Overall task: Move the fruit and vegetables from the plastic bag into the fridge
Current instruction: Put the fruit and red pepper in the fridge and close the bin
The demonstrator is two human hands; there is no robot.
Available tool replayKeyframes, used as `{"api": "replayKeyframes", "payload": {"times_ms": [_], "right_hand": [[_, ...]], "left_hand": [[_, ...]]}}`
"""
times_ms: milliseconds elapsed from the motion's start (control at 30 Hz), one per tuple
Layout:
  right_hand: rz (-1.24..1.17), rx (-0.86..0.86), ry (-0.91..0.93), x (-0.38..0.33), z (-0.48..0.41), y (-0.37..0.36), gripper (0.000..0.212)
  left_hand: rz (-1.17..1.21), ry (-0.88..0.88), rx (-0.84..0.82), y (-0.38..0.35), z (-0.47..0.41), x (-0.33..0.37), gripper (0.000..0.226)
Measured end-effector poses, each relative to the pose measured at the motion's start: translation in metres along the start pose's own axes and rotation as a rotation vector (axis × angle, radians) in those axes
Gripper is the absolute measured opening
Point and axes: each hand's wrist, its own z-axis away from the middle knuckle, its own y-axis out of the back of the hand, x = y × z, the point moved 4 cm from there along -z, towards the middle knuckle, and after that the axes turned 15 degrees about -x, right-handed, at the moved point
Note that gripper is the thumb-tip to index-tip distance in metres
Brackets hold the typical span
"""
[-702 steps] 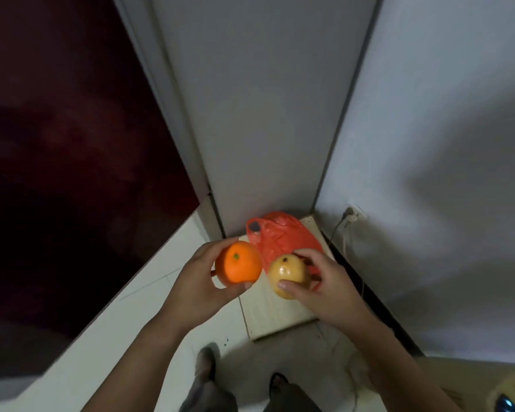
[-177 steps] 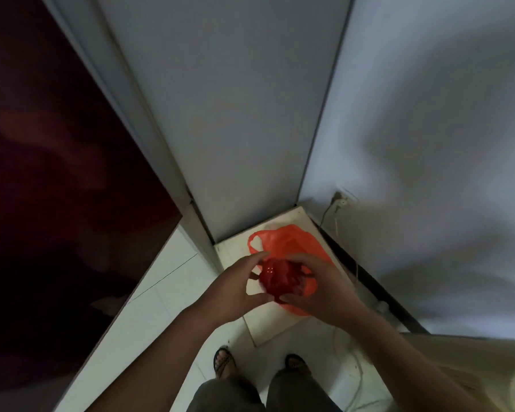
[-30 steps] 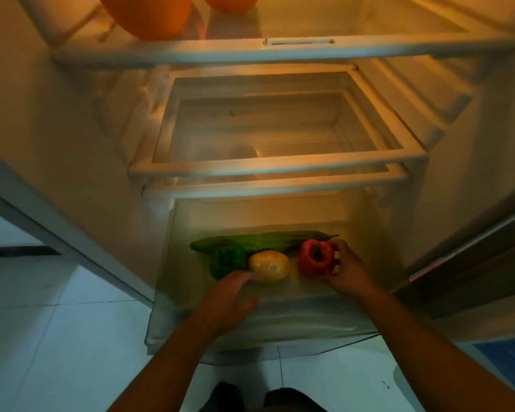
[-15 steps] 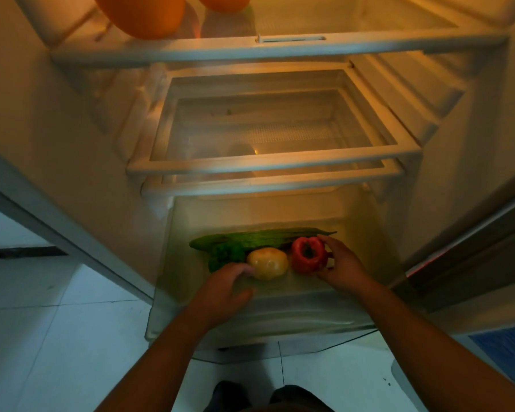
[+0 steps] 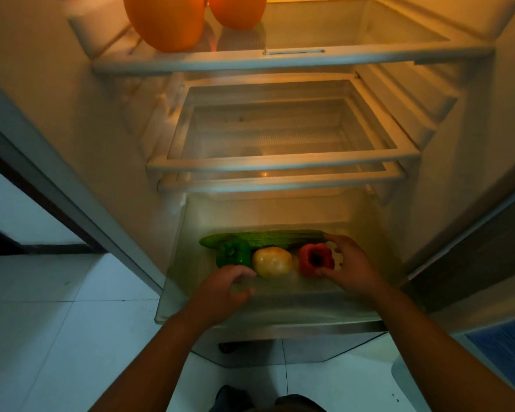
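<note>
Since a moment ago, right hand (image 5: 352, 270) still grips the red pepper (image 5: 315, 259) in the crisper drawer (image 5: 280, 307); left hand (image 5: 225, 289) has pulled back, loosely curled, holding nothing.

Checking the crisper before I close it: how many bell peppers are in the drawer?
3, in a row: green bell pepper at left, yellow bell pepper in the middle, red bell pepper at right, under the right hand. Others could be hidden.

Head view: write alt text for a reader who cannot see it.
Right hand holds a red pepper in the open fridge's bottom drawer, beside a yellow pepper, green pepper and cucumber. Left hand hovers nearby.
</note>
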Motion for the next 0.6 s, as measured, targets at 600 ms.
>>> {"api": "replayKeyframes", "payload": {"times_ms": [600], "right_hand": [[0.096, -0.166, 0.17, -0.029, 0.066, -0.02, 0.038]], "left_hand": [[-0.073, 0.013, 0.008, -0.021, 0.033, 0.034, 0.023]]}}
